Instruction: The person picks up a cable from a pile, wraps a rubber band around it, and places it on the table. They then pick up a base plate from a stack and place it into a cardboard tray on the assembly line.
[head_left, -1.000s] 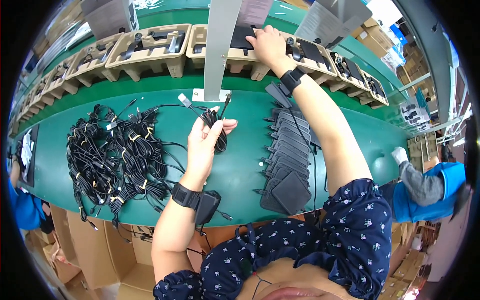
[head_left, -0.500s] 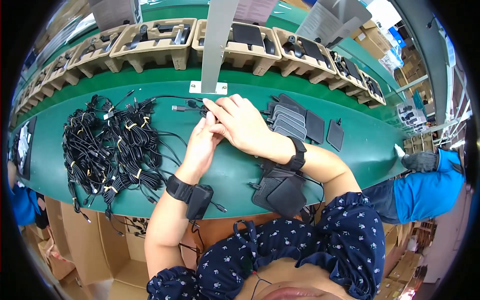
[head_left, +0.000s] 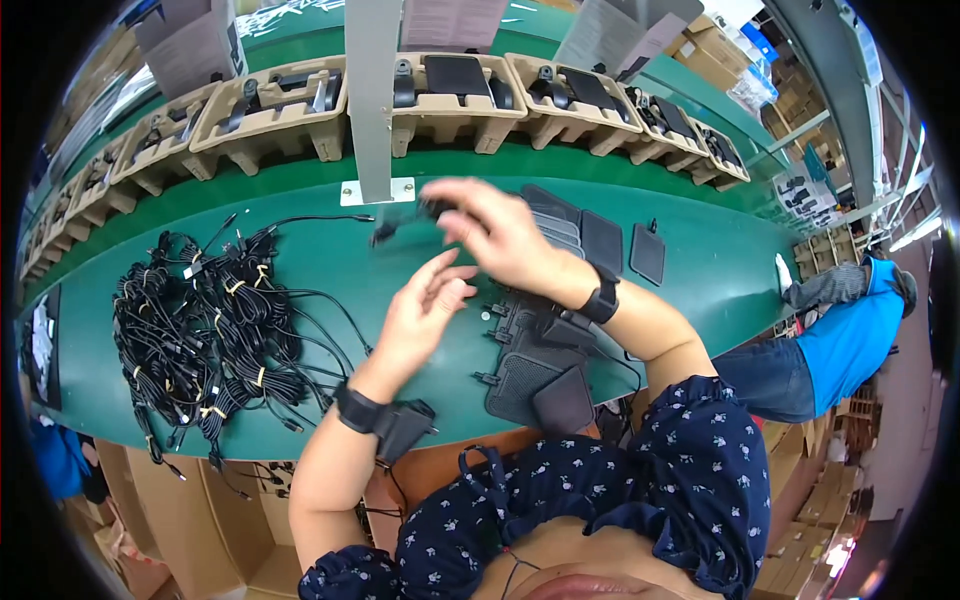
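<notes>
My right hand (head_left: 505, 240) is raised over the middle of the green table, with a blurred black cable (head_left: 438, 208) in its fingers. One end of it, smeared by motion, trails left below the post's foot. My left hand (head_left: 425, 312) is lower and nearer to me, its fingers spread and nothing in them. On the left lies a tangled heap of black cables (head_left: 215, 330), several tied in bundles with tan bands. To the right of my hands are flat black pads (head_left: 602, 243), partly covered by my right arm, and more textured black pads (head_left: 535, 385) lie near the front edge.
A grey metal post (head_left: 372, 110) rises from the table's far side. Behind it stands a row of brown moulded trays (head_left: 470, 128) holding black parts. Below the table at left is an open cardboard box (head_left: 185, 510). A person in blue (head_left: 850, 335) is at the far right.
My hands have come apart. The right has moved slightly right and away from the left with the cable, and the left has opened and dropped lower. The view has shifted a little.
</notes>
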